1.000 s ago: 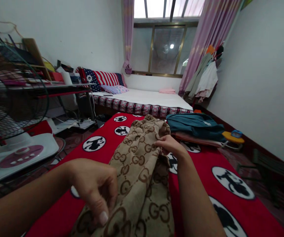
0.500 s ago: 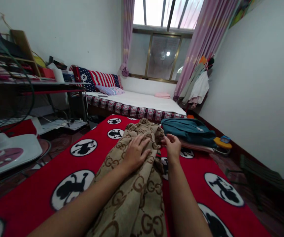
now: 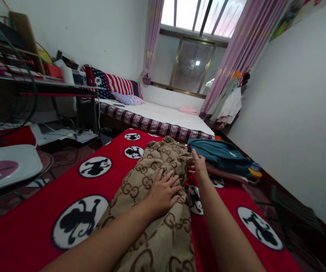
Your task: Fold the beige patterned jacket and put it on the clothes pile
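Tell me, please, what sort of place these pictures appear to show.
It looks like a bedroom in a home, perhaps one also used for desk work: there is a white-topped bed with a lavender pillow, clothes hang on the right, and a cluttered desk stands on the left.

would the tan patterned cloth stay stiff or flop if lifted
The tan patterned cloth would likely flop, judging by its soft folds. It seems unlikely to roll, lying spread along the red blanket. Pushing may bunch it, since wrinkles show near the left hand.
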The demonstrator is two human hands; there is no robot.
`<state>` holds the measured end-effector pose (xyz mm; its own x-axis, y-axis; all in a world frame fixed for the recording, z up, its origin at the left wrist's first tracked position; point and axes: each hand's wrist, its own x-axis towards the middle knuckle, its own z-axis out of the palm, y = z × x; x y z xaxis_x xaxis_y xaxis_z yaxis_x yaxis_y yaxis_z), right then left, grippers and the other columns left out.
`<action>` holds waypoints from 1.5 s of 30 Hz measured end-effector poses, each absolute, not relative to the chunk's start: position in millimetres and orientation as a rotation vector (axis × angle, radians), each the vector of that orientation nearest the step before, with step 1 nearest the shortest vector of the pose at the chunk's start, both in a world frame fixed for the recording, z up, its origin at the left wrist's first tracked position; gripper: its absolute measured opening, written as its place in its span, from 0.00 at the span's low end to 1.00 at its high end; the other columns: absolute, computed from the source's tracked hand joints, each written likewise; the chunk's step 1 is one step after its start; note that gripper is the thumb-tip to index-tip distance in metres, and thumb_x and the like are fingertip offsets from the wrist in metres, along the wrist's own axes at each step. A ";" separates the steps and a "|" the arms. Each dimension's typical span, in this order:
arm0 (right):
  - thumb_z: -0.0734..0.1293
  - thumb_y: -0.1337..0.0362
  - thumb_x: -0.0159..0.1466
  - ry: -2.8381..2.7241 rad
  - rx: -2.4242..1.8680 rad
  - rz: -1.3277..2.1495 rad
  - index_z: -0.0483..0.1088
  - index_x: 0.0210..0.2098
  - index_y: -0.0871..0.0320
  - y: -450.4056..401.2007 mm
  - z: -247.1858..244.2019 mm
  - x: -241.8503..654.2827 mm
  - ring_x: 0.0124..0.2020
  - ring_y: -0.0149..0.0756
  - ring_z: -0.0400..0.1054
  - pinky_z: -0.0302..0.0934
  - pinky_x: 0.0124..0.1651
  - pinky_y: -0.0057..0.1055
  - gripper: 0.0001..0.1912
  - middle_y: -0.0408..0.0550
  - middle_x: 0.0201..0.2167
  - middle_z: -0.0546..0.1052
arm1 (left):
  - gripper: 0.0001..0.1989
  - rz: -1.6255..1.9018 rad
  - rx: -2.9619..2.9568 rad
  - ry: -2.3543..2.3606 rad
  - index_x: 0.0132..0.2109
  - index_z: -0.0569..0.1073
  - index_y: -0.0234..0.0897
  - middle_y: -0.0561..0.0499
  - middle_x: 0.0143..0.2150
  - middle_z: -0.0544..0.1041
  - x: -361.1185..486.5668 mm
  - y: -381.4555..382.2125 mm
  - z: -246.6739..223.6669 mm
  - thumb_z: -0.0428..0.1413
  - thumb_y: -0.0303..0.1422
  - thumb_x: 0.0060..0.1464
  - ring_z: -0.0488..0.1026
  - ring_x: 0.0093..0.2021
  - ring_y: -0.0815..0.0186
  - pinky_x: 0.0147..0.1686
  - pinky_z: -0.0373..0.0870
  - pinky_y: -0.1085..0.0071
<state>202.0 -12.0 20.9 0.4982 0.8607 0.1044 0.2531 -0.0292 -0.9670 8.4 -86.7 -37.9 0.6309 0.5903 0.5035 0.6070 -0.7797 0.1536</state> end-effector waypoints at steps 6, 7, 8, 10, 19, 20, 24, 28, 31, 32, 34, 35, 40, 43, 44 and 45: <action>0.65 0.65 0.52 -1.146 -1.716 0.400 0.73 0.38 0.64 27.9 27.5 210.1 0.25 0.35 0.70 0.65 0.32 0.30 0.15 0.44 0.23 0.75 | 0.34 -0.979 -2.692 -1.221 0.68 0.56 0.53 0.47 0.71 0.52 7.9 -93.4 -33.4 0.52 0.52 0.57 0.46 0.70 0.48 0.65 0.43 0.40; 0.63 0.66 0.53 -1.163 -1.718 0.335 0.73 0.42 0.63 30.1 22.8 208.9 0.30 0.36 0.72 0.66 0.36 0.30 0.17 0.46 0.28 0.77 | 0.39 -1.012 -2.651 -1.303 0.69 0.51 0.51 0.44 0.72 0.49 7.3 -93.7 -33.4 0.52 0.54 0.55 0.46 0.70 0.47 0.65 0.44 0.40; 0.62 0.67 0.54 -1.183 -1.728 0.278 0.72 0.44 0.62 30.9 16.2 206.8 0.35 0.37 0.73 0.66 0.40 0.30 0.19 0.48 0.33 0.79 | 0.42 -1.031 -2.620 -1.378 0.70 0.49 0.49 0.42 0.72 0.49 6.5 -93.5 -33.9 0.51 0.57 0.54 0.46 0.70 0.46 0.65 0.44 0.41; 0.61 0.68 0.56 -1.233 -1.780 0.205 0.70 0.45 0.62 29.9 0.0 201.0 0.43 0.39 0.72 0.64 0.46 0.32 0.18 0.52 0.39 0.79 | 0.42 -1.027 -2.602 -1.463 0.70 0.51 0.46 0.41 0.71 0.50 5.0 -91.9 -36.5 0.48 0.59 0.54 0.48 0.70 0.46 0.65 0.43 0.41; 0.66 0.75 0.55 -1.550 -2.083 0.165 0.65 0.53 0.63 11.1 6.2 185.8 0.51 0.51 0.70 0.61 0.53 0.43 0.25 0.64 0.48 0.75 | 0.38 -0.884 -2.658 -1.573 0.66 0.61 0.50 0.45 0.72 0.50 4.6 -86.7 -41.3 0.45 0.62 0.53 0.47 0.70 0.47 0.64 0.40 0.40; 0.65 0.76 0.54 -1.587 -2.078 0.141 0.64 0.55 0.63 0.8 13.7 183.7 0.54 0.52 0.68 0.59 0.56 0.44 0.28 0.66 0.52 0.72 | 0.38 -0.862 -2.668 -1.583 0.66 0.61 0.50 0.45 0.72 0.50 4.6 -86.8 -40.0 0.45 0.62 0.54 0.47 0.70 0.47 0.64 0.40 0.40; 0.65 0.75 0.54 -1.882 -1.602 0.178 0.66 0.57 0.58 -76.1 45.3 164.6 0.61 0.48 0.60 0.53 0.63 0.42 0.30 0.55 0.58 0.69 | 0.38 -0.767 -2.705 -1.604 0.67 0.59 0.49 0.44 0.72 0.48 3.3 -85.7 -35.1 0.45 0.61 0.55 0.43 0.71 0.47 0.64 0.39 0.40; 0.70 0.56 0.58 -2.106 -1.033 0.942 0.70 0.56 0.50 -182.1 71.6 132.7 0.52 0.46 0.70 0.61 0.56 0.41 0.25 0.49 0.48 0.76 | 0.37 -0.648 -2.754 -1.608 0.68 0.56 0.49 0.44 0.73 0.45 3.5 -85.0 -34.5 0.47 0.57 0.56 0.41 0.71 0.46 0.64 0.37 0.38; 0.78 0.51 0.46 -2.269 -0.863 0.899 0.60 0.64 0.48 -238.5 70.3 107.9 0.55 0.49 0.67 0.59 0.58 0.42 0.49 0.52 0.51 0.74 | 0.38 -0.645 -2.739 -1.587 0.69 0.55 0.46 0.42 0.73 0.44 4.3 -86.2 -33.8 0.44 0.58 0.57 0.40 0.71 0.45 0.63 0.36 0.38; 0.79 0.51 0.45 -2.316 -0.846 0.809 0.62 0.62 0.49 -249.5 65.0 101.2 0.53 0.48 0.67 0.59 0.57 0.41 0.47 0.52 0.50 0.75 | 0.39 -0.646 -2.749 -1.580 0.69 0.54 0.45 0.41 0.73 0.43 3.5 -86.3 -32.4 0.43 0.59 0.57 0.39 0.71 0.45 0.63 0.35 0.38; 0.77 0.54 0.50 -2.328 -0.867 0.672 0.73 0.48 0.53 -261.1 50.2 92.6 0.42 0.42 0.70 0.62 0.49 0.36 0.27 0.49 0.39 0.77 | 0.40 -0.592 -2.830 -1.555 0.70 0.52 0.45 0.41 0.73 0.39 -1.8 -85.0 -26.7 0.42 0.60 0.57 0.36 0.72 0.44 0.63 0.33 0.38; 0.75 0.56 0.54 -2.282 -0.912 0.652 0.75 0.39 0.55 -263.2 42.2 91.3 0.36 0.39 0.69 0.63 0.43 0.33 0.16 0.47 0.32 0.76 | 0.41 -0.525 -2.902 -1.535 0.70 0.51 0.45 0.41 0.73 0.37 -6.9 -83.8 -22.5 0.43 0.60 0.56 0.34 0.72 0.44 0.63 0.33 0.38; 0.69 0.62 0.59 -1.742 -1.159 0.872 0.72 0.36 0.57 -267.0 16.6 108.2 0.35 0.36 0.69 0.64 0.37 0.28 0.07 0.46 0.33 0.76 | 0.43 -0.328 -3.280 -1.348 0.69 0.54 0.46 0.42 0.74 0.36 -53.6 -87.7 0.1 0.58 0.52 0.51 0.33 0.71 0.42 0.66 0.42 0.48; 0.71 0.61 0.57 -1.618 -1.170 1.079 0.72 0.43 0.56 -272.9 11.7 120.1 0.39 0.38 0.72 0.66 0.41 0.29 0.14 0.46 0.38 0.78 | 0.39 -0.593 -3.222 -1.513 0.66 0.62 0.41 0.40 0.71 0.52 -83.4 -108.0 1.0 0.60 0.49 0.49 0.51 0.68 0.44 0.63 0.54 0.56; 0.72 0.61 0.57 -1.611 -1.162 1.131 0.72 0.44 0.56 -274.3 10.2 122.0 0.41 0.39 0.72 0.66 0.42 0.30 0.16 0.46 0.38 0.78 | 0.40 -0.690 -3.169 -1.600 0.65 0.63 0.40 0.39 0.67 0.58 -90.8 -116.4 -1.5 0.60 0.50 0.48 0.59 0.65 0.45 0.61 0.58 0.57; 0.72 0.62 0.56 -1.607 -1.153 1.166 0.72 0.46 0.56 -274.8 8.8 122.8 0.42 0.39 0.72 0.66 0.43 0.30 0.18 0.46 0.39 0.79 | 0.40 -0.775 -3.135 -1.669 0.65 0.64 0.38 0.39 0.64 0.64 -96.5 -124.5 -4.9 0.60 0.50 0.47 0.64 0.61 0.47 0.58 0.62 0.58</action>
